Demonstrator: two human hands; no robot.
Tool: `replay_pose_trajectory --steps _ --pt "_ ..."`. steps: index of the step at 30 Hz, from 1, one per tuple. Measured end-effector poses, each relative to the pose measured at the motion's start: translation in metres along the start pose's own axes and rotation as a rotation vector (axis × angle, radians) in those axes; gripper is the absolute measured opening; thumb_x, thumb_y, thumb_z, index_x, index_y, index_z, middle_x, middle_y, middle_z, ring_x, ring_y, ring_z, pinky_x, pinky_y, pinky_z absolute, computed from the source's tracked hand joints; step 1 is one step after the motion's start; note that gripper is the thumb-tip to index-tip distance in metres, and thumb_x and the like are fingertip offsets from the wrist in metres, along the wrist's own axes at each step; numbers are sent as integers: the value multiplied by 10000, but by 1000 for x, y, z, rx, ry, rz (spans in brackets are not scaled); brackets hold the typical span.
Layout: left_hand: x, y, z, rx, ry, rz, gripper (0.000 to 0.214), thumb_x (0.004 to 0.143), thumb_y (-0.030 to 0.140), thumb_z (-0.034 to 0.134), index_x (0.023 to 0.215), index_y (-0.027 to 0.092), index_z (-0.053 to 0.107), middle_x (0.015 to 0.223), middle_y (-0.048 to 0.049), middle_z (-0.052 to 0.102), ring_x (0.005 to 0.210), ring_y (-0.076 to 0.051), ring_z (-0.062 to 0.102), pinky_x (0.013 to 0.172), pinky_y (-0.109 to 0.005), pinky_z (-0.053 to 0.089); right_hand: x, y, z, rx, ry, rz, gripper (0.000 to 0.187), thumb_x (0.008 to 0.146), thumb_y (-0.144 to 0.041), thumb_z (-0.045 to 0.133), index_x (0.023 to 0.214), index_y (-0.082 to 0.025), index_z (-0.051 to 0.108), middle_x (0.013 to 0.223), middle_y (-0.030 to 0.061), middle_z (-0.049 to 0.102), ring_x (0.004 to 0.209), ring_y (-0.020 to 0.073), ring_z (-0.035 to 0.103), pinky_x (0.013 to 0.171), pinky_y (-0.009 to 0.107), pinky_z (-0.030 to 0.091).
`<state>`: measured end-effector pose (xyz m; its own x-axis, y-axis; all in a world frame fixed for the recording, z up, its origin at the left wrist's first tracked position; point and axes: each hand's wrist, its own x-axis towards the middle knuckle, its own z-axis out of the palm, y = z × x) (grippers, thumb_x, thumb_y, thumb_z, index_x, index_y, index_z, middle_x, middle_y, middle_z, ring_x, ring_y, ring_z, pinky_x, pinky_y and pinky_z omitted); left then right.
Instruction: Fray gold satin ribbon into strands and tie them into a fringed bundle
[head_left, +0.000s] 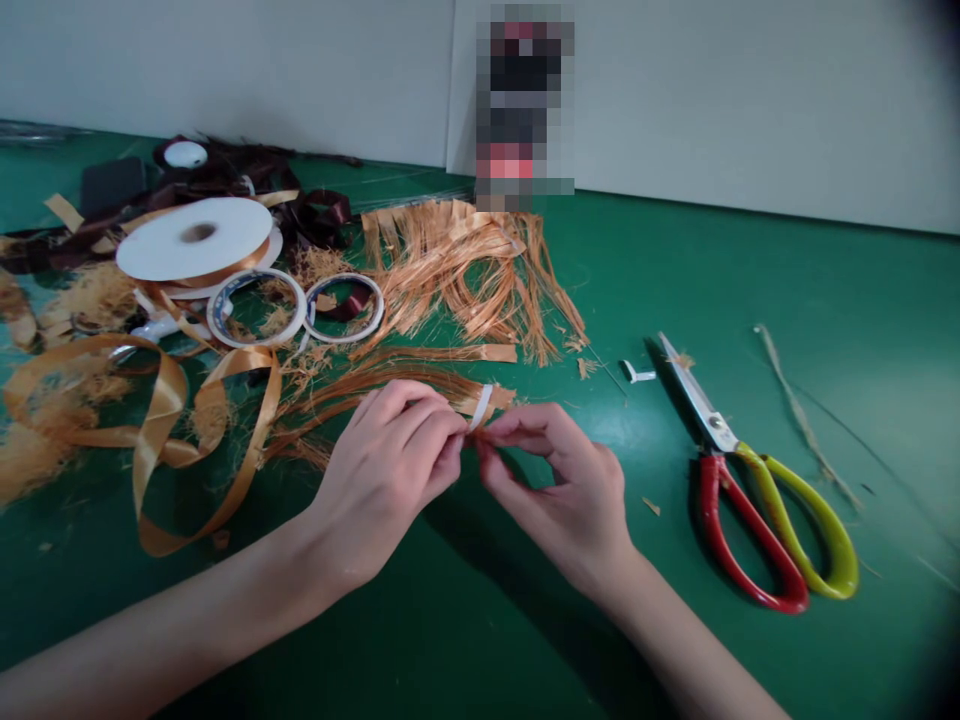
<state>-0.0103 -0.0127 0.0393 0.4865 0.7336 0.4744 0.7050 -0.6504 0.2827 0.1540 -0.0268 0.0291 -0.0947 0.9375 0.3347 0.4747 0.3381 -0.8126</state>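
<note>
My left hand (390,465) and my right hand (559,480) meet over the green table, fingertips pinched together on the end of a bundle of shredded orange ribbon strands (352,390). A small strip of white tape (481,406) sticks up between the fingertips at that end. The bundle trails to the left from my hands across the table.
Red-and-yellow-handled scissors (739,480) lie to the right, a scrap of white tape (637,374) beside their tip. A fringe of shredded orange ribbon (465,270), two tape rolls (256,308), a white ribbon spool (195,238), loose orange ribbon loops (161,420) and dark ribbon lie at left.
</note>
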Motion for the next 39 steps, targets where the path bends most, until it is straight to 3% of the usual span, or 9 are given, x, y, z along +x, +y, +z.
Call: replay_pose_trajectory --steps 8,16,21,25,27,30,32,35,39 --pt "-1 -3 0 -261 -26 -176 75 882 121 556 851 167 607 818 -23 658 853 -166 597 758 -284 522 1 0 0 169 12 87 211 737 -87 637 850 -235 536 786 -41 693 683 101 713 657 185 574" --pt "-3 -4 -1 -374 -67 -304 76 889 175 556 864 187 627 852 -24 647 819 -156 623 697 -263 526 3 -1 -2 253 -8 208 263 738 -153 654 942 -235 510 730 -20 723 762 160 722 772 295 564" --pt "-4 -1 5 -207 -58 -130 103 902 147 543 855 172 631 814 -26 682 861 -191 599 749 -333 498 5 1 -9 229 -87 378 146 846 -257 557 987 -226 540 602 -32 699 527 151 669 512 251 498" --pt "-7 3 11 -67 -198 87 135 887 129 547 820 166 658 850 -33 687 974 -248 587 834 -399 455 9 9 -12 -218 -9 491 176 861 -383 543 841 -215 590 427 -50 566 360 135 506 424 259 355" --pt "-8 4 12 -74 -249 108 147 903 198 541 836 162 667 930 -56 679 930 -234 600 816 -390 465 10 14 -13 -438 43 452 194 839 -403 564 822 -212 595 500 -21 586 465 170 553 496 290 386" --pt "-9 1 14 -67 -207 41 232 938 275 486 905 135 667 1012 -101 682 883 -218 622 773 -371 487 12 20 -16 -594 109 362 214 816 -401 582 885 -200 608 794 76 669 750 253 614 690 390 462" --pt "-8 -3 18 -34 -217 52 290 957 301 460 1112 132 637 1197 -121 655 1063 -253 602 858 -399 484 14 23 -20 -571 158 377 251 808 -411 587 930 -192 603 952 118 660 866 278 600 785 444 468" --pt "-6 -15 21 11 -348 141 461 967 397 442 1372 178 473 1465 -97 463 1338 -291 420 1033 -485 398 18 30 -29 -524 249 478 375 784 -431 610 1045 -166 565 1083 165 620 993 322 571 854 498 457" --pt "2 -38 12 -77 -411 113 386 944 422 486 1245 213 605 1399 -71 543 1330 -269 447 1087 -507 348 26 44 -49 -569 438 554 517 742 -324 637 1170 -82 478 1258 262 507 1246 403 405 1025 556 320"
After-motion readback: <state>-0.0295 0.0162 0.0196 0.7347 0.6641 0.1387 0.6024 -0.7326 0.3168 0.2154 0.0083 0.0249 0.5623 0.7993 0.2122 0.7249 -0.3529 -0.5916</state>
